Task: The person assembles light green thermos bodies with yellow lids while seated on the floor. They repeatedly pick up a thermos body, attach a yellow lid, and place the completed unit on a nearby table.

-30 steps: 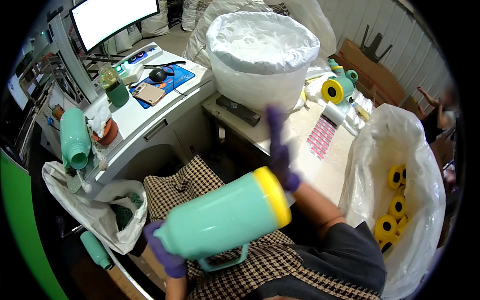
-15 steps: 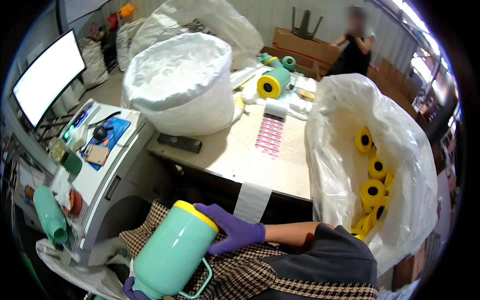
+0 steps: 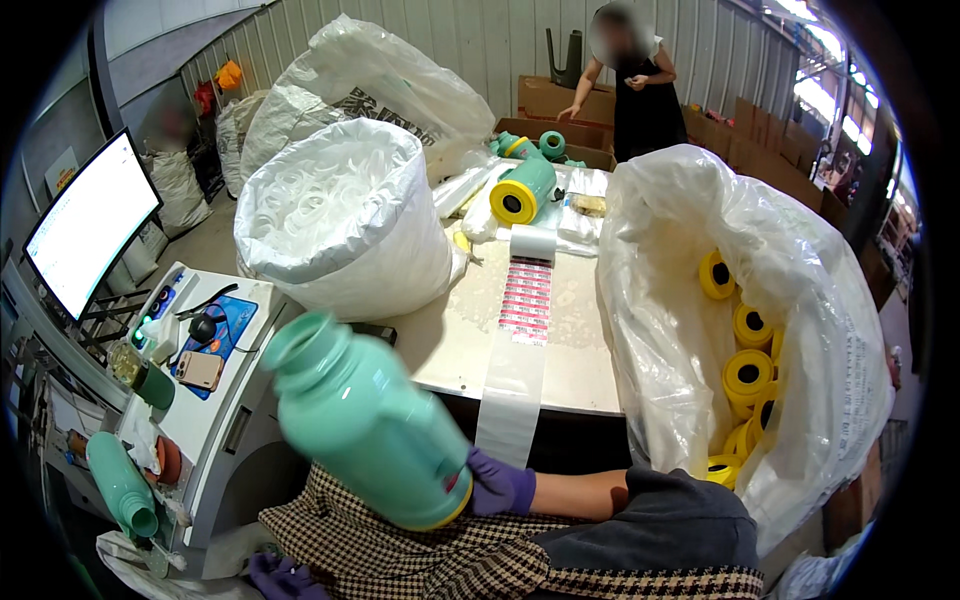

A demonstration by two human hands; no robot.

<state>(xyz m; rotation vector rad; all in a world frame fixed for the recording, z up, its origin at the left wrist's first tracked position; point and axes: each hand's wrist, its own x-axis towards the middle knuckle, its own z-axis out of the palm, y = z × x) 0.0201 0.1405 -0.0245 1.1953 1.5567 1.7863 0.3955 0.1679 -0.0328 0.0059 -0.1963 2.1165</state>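
Observation:
A mint-green thermos flask slants across my lap, its open neck up and to the left, its yellow base low on the right. My right hand, in a purple glove, grips the flask at the base end; the flask hides most of its fingers. Low at the left, my left hand, also gloved in purple, is apart from the flask, with loosely bent fingers and nothing seen in them. A checked cloth covers my lap below the flask.
A roll of red-and-white labels trails over the white table. Beside it stand a white sack of clear rings and a plastic bag of yellow parts. Another green flask lies left, near a monitor. A person stands behind.
The flask has turned over, so its neck points up and its yellow base is down in my right hand. My left hand has let go and sits lower left.

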